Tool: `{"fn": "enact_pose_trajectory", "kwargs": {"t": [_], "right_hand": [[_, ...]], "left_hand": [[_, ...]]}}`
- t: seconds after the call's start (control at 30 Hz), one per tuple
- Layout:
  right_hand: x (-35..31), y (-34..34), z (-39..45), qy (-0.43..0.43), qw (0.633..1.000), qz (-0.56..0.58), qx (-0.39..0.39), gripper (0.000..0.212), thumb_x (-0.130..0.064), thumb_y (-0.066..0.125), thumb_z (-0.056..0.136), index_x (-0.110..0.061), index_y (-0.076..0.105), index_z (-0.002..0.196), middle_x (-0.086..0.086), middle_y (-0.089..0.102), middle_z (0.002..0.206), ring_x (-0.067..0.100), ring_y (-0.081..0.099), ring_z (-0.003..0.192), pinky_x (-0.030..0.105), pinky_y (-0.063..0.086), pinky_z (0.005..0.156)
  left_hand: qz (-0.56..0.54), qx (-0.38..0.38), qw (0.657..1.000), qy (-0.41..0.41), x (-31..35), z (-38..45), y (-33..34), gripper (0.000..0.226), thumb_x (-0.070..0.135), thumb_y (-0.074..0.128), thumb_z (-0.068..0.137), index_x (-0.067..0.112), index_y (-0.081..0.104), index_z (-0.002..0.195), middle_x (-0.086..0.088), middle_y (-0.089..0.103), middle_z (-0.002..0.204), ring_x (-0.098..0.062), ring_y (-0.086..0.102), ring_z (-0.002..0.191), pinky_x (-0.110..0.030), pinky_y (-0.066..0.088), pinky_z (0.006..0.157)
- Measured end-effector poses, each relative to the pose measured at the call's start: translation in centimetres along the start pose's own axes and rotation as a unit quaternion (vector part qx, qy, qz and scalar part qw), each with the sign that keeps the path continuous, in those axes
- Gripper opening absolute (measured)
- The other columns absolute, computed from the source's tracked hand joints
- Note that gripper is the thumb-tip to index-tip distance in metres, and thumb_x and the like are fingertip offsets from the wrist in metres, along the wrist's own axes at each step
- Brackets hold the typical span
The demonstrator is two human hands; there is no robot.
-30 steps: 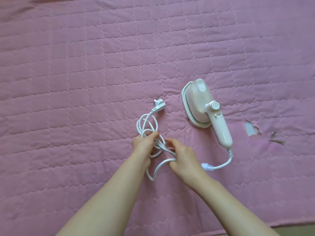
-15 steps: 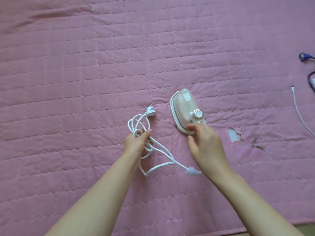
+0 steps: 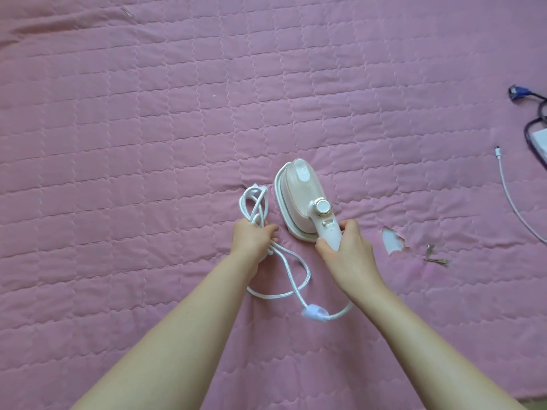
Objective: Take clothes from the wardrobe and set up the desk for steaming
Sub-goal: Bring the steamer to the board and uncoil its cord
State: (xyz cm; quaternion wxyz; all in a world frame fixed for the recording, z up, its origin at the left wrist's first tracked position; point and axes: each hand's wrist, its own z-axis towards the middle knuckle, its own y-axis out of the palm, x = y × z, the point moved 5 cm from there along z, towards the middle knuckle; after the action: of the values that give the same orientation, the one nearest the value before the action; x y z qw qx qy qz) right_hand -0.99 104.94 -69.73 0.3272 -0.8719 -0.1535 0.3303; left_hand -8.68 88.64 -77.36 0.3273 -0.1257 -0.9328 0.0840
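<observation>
A small white and pale pink handheld steamer [image 3: 299,199] lies on a pink quilted cover [image 3: 148,128], its soleplate facing left. My right hand [image 3: 346,250] is closed around its handle from below. My left hand [image 3: 253,238] grips a bunch of the steamer's white cord [image 3: 256,202], whose loops stick out above my fist. More cord trails below my hands in a loose loop, past a translucent cable tie [image 3: 315,312], and runs back under my right wrist. The plug is hidden.
A torn patch [image 3: 392,239] in the cover shows white beneath, just right of my right hand, with a hairpin [image 3: 435,257] beside it. At the right edge lie a thin white cable [image 3: 509,199] and a dark cable with a blue connector [image 3: 516,93].
My right hand left the cord and has closed on the steamer's handle. My left hand has gathered the cord loops into its fist, and the plug is no longer visible.
</observation>
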Motion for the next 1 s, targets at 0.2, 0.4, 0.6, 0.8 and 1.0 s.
{"fn": "enact_pose_trajectory", "kwargs": {"t": [0.2, 0.4, 0.6, 0.8, 1.0], "right_hand": [[-0.3, 0.5, 0.9, 0.0, 0.999, 0.032, -0.014, 0.034, -0.029, 0.056, 0.082, -0.016, 0.041, 0.111, 0.006, 0.06, 0.103, 0.03, 0.055, 0.093, 0.042, 0.048, 0.078], [0.5, 0.5, 1.2, 0.011, 1.0, 0.022, 0.006, 0.041, -0.046, 0.062, 0.085, -0.013, 0.042, 0.099, 0.008, 0.059, 0.104, 0.032, 0.055, 0.095, 0.041, 0.047, 0.076], [0.4, 0.3, 2.1, 0.018, 1.0, -0.008, 0.011, 0.049, -0.053, 0.065, 0.081, -0.012, 0.046, 0.101, 0.01, 0.061, 0.105, 0.033, 0.055, 0.1, 0.039, 0.044, 0.073], [0.6, -0.2, 2.3, 0.004, 0.998, -0.044, 0.037, 0.038, -0.046, 0.057, 0.087, -0.013, 0.045, 0.1, 0.01, 0.063, 0.103, 0.034, 0.057, 0.096, 0.035, 0.037, 0.066], [1.3, -1.4, 0.1, 0.004, 0.997, -0.016, 0.08, 0.037, -0.049, 0.057, 0.085, -0.013, 0.047, 0.093, 0.007, 0.063, 0.094, 0.03, 0.05, 0.08, 0.035, 0.037, 0.065]], "left_hand": [[0.072, 0.075, 0.995, 0.01, 0.6, 1.0, 1.8, 0.024, 0.015, 0.075, 0.072, 0.01, 0.055, 0.059, -0.006, 0.056, 0.053, -0.026, 0.062, 0.059, -0.034, 0.052, 0.063], [0.099, 0.136, 0.986, -0.006, 0.7, 1.3, 2.0, 0.034, 0.032, 0.077, 0.065, 0.006, 0.067, 0.084, -0.014, 0.07, 0.077, -0.031, 0.068, 0.081, -0.042, 0.056, 0.076], [0.082, 0.098, 0.992, -0.014, 0.5, 2.5, 2.9, 0.035, 0.035, 0.077, 0.057, 0.006, 0.067, 0.074, -0.013, 0.069, 0.065, -0.034, 0.07, 0.075, -0.047, 0.058, 0.075], [0.05, 0.06, 0.997, 0.0, 0.7, 2.3, 3.3, 0.016, 0.017, 0.076, 0.071, 0.009, 0.063, 0.066, -0.018, 0.069, 0.069, -0.034, 0.067, 0.064, -0.043, 0.058, 0.069], [0.004, 0.048, 0.999, 0.023, 0.7, 0.3, 2.2, 0.019, 0.004, 0.07, 0.077, 0.011, 0.058, 0.064, -0.013, 0.058, 0.06, -0.023, 0.056, 0.051, -0.019, 0.046, 0.046]]}}
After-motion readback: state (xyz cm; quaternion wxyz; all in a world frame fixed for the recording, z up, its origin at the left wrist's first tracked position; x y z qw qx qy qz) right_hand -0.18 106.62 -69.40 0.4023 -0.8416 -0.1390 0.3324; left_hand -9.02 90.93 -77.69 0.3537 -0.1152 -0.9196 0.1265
